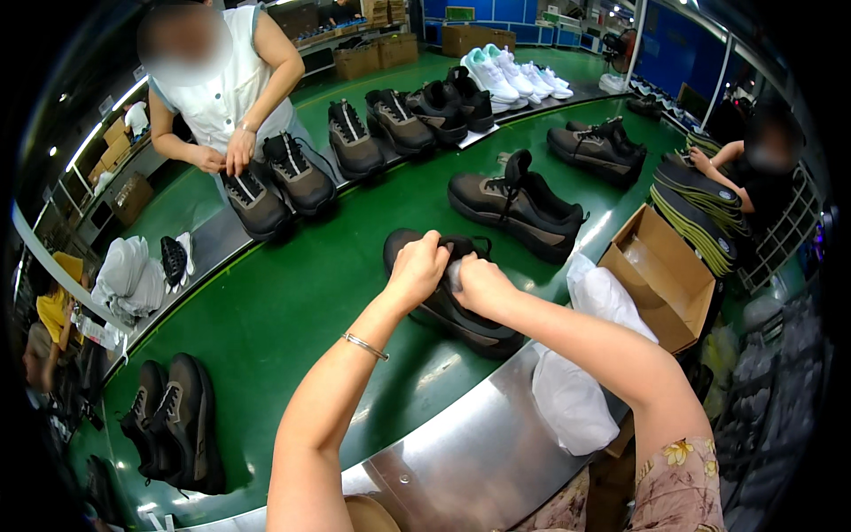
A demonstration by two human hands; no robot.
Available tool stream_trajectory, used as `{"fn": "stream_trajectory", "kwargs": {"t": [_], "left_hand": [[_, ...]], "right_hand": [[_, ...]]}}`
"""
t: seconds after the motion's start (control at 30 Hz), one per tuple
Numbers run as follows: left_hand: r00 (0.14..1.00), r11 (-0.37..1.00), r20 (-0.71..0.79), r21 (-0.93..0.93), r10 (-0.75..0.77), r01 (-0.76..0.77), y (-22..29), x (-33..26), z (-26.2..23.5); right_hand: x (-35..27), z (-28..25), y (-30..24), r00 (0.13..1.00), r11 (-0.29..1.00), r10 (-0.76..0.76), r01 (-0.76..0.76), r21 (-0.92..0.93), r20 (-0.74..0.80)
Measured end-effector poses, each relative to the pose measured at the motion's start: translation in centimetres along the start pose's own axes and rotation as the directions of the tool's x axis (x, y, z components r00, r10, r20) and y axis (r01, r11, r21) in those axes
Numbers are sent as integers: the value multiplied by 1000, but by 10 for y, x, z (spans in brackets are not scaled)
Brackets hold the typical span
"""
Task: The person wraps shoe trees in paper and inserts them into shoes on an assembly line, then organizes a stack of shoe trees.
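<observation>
Green desk (292, 310) curves across, bare metal strip (452, 457) on near edge. Green floor (341, 87) beyond. Far side: blue panels (675, 55), cardboard boxes (399, 50), fan (618, 42). Strip light (85, 144) left, wire rack (787, 235) right.

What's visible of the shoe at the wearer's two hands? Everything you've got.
The shoe is dark, blackish-brown, low-cut, with a thick sole; the upper looks like fabric or synthetic. It sits sole down on the green surface, toe toward the picture's upper left, heel toward the metal edge. The left hand appears to pinch it around the tongue; the right hand is at the opening, something greyish by its fingers. Both hide the lacing.
</observation>
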State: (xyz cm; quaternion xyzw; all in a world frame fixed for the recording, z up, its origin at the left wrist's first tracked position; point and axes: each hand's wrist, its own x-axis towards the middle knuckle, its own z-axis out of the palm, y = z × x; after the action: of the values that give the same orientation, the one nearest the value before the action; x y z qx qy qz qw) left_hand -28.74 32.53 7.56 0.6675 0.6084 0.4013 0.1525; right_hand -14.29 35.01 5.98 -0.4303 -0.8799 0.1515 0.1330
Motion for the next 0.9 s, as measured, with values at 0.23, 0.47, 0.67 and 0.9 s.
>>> {"fn": "stream_trajectory", "kwargs": {"t": [0.23, 0.47, 0.67, 0.9], "left_hand": [[999, 998, -33, 55, -9, 11, 0, -10, -3], [992, 988, -40, 98, -116, 119, 5, -6, -2], [943, 919, 125, -219, -308, 329, 8, -14, -21], [879, 990, -455, 70, 142, -124, 93, -55, -10]], "right_hand": [[22, 24, -8, 999, 1000, 5, -3, 29, -49], [-2, -48, -13, 919, 871, 101, -266, 413, 381], [-167, -166, -10, 963, 847, 127, 20, 531, -239], [-319, -50, 31, 798, 874, 432, -255, 414, -421]]}}
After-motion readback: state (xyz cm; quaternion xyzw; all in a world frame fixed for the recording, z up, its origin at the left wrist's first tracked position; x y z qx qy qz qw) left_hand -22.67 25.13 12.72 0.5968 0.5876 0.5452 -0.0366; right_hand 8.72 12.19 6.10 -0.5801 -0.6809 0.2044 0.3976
